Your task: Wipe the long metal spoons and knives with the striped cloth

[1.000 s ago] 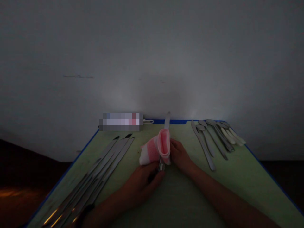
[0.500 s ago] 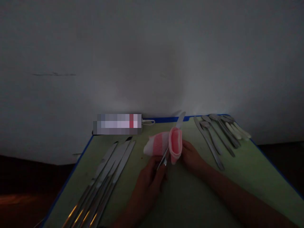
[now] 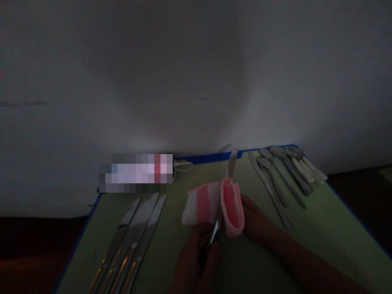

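Knife (image 3: 232,164) slants from left hand (image 3: 200,257), curled round handle (image 3: 215,232); right hand (image 3: 251,218) clasps cloth (image 3: 202,204) against blade (image 3: 233,158).

There are two hands (image 3: 197,255), one cloth (image 3: 203,203), one held knife (image 3: 232,163), four left-side knives (image 3: 151,223), one right-side knife (image 3: 270,188), at least three spoons (image 3: 277,150), one desk (image 3: 330,220).

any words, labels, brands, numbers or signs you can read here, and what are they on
No text can be read anywhere.
Pixelated object at the far left of the table: blocked out, so any label is unreadable.
Held knife: too dark to tell any marking.
Pink and white cloth: stripes, no visible lettering.
Laid-out knives and spoons: any stamps too small and dim.
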A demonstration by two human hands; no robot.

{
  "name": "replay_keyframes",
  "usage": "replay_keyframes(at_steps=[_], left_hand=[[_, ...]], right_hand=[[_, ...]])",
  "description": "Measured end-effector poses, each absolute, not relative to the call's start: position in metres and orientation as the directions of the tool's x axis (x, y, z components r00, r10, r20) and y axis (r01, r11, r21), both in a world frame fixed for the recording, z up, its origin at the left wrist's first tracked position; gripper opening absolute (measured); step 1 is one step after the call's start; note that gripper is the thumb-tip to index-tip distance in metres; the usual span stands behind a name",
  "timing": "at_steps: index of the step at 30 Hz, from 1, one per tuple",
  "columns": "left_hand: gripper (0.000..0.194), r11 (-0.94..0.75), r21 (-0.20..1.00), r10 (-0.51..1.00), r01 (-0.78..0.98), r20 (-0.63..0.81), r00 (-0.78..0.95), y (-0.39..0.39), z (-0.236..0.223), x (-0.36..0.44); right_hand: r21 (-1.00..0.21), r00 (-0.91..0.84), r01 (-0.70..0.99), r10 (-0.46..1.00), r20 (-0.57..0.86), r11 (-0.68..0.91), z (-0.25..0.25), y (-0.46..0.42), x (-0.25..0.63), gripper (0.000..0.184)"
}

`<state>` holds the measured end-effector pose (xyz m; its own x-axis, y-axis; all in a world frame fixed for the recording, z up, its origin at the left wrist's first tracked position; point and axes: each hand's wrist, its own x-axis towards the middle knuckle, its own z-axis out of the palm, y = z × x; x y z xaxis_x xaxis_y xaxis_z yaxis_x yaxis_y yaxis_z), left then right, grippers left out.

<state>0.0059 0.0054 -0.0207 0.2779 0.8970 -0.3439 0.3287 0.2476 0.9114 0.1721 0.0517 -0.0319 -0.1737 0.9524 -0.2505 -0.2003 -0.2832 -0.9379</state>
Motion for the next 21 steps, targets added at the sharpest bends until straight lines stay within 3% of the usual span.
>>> replay_keyframes(at_steps=[6, 13, 21], left_hand=[[0.034, 0.217, 0.892, 0.890, 0.397, -0.348, 0.294, 0.004, -0.022, 0.003], [0.027, 0.053, 0.913, 0.874, 0.405, -0.239, 0.424, 0.006, -0.030, -0.009], [0.020, -0.189, 0.861, 0.842, 0.472, -0.106, 0.529, 0.008, -0.017, -0.006]], right_hand=[[-0.894, -0.214, -0.306, 0.938, -0.271, -0.328, -0.047, 0.054, 0.173, 0.020], [-0.871, -0.289, -0.323, 0.915, -0.282, -0.370, -0.043, 0.058, 0.169, 0.019], [-0.838, -0.265, -0.474, 0.951, -0.159, -0.272, -0.036, 0.062, 0.160, 0.023]])
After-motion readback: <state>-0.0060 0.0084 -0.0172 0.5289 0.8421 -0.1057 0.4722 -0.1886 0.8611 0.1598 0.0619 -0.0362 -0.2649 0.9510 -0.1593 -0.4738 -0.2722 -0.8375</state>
